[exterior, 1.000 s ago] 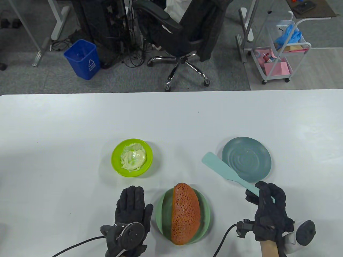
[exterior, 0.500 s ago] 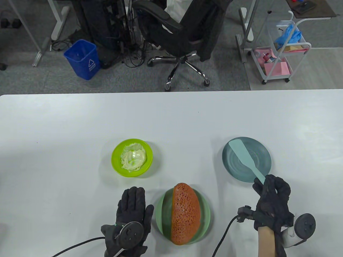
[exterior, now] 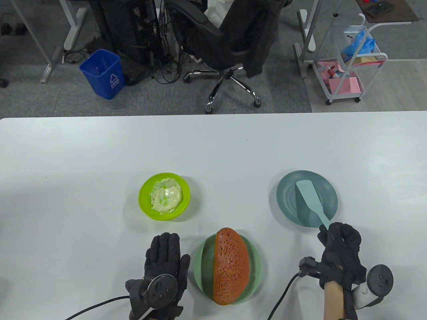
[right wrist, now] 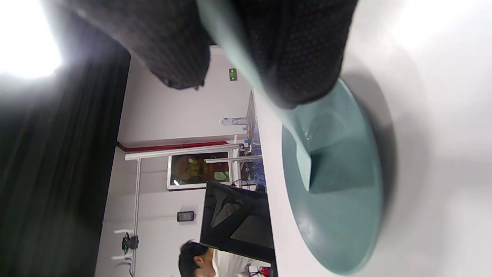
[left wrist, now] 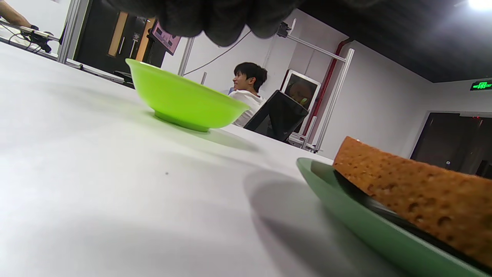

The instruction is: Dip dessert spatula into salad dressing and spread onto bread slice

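Note:
My right hand (exterior: pixel 340 248) grips the handle of the light teal dessert spatula (exterior: pixel 310 200). Its blade sits over the blue-grey plate (exterior: pixel 287 196). In the right wrist view, the spatula (right wrist: pixel 303 154) shows over that plate (right wrist: pixel 338 231), with gloved fingers (right wrist: pixel 292 50) around the handle. The lime green bowl (exterior: pixel 144 200) holds pale salad dressing (exterior: pixel 165 196). The brown bread slice (exterior: pixel 231 265) lies on a green plate (exterior: pixel 200 263). My left hand (exterior: pixel 163 263) rests flat on the table, left of the green plate. The left wrist view shows the bowl (left wrist: pixel 184 102), the bread (left wrist: pixel 419 188) and the plate rim (left wrist: pixel 365 227).
The white table (exterior: pixel 100 150) stretches far beyond the dishes. Behind it stand an office chair (exterior: pixel 230 40), a blue bin (exterior: pixel 103 73) and a white cart (exterior: pixel 353 66). Cables run from both hand trackers off the near edge.
My right hand swung the spatula right, from the table left of the blue-grey plate to over that plate, blade lower. My left hand stayed put.

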The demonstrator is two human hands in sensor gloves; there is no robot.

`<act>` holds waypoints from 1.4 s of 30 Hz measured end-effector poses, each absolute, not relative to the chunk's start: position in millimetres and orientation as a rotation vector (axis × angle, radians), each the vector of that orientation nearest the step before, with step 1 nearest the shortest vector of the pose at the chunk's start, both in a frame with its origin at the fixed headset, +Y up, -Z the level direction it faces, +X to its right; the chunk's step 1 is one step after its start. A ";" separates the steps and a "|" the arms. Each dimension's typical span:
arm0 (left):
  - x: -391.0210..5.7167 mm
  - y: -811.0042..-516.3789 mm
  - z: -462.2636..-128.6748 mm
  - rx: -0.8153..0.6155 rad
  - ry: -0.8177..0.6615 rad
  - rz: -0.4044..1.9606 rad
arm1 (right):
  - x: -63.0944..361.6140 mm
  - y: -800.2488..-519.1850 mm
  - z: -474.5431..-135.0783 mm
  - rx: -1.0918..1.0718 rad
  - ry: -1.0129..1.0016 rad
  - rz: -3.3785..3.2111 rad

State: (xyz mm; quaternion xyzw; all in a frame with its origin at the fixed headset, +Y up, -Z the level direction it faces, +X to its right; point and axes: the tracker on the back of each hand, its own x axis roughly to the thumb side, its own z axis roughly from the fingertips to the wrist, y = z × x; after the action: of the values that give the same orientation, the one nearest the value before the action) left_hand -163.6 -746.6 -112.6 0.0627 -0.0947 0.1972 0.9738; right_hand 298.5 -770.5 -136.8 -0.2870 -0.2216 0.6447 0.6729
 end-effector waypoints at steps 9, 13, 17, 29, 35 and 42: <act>-163.3 -746.5 -112.9 0.121 -0.189 0.395 | 295.6 -747.3 -139.5 -0.646 -0.353 1.893; -163.2 -746.5 -112.9 0.118 -0.189 0.393 | 289.1 -743.6 -142.6 -0.669 -0.258 2.140; -163.3 -746.3 -112.7 0.119 -0.188 0.393 | 281.6 -744.8 -145.0 -0.675 -0.206 2.310; -162.8 -746.4 -113.4 0.107 -0.192 0.393 | 269.7 -745.2 -146.3 -0.695 -0.076 2.517; -162.4 -745.8 -113.2 0.111 -0.195 0.388 | 257.8 -719.3 -142.0 -0.645 -0.175 2.618; -161.1 -746.9 -113.5 0.094 -0.210 0.380 | 207.9 -689.2 -138.5 -0.357 -0.360 2.783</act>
State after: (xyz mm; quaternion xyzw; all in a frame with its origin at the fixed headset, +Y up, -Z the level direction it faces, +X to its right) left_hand -161.1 -746.9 -113.5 0.0468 -0.1044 0.1887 0.9754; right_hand 207.9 -689.2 -138.5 -0.1248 -0.1259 0.9718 0.1558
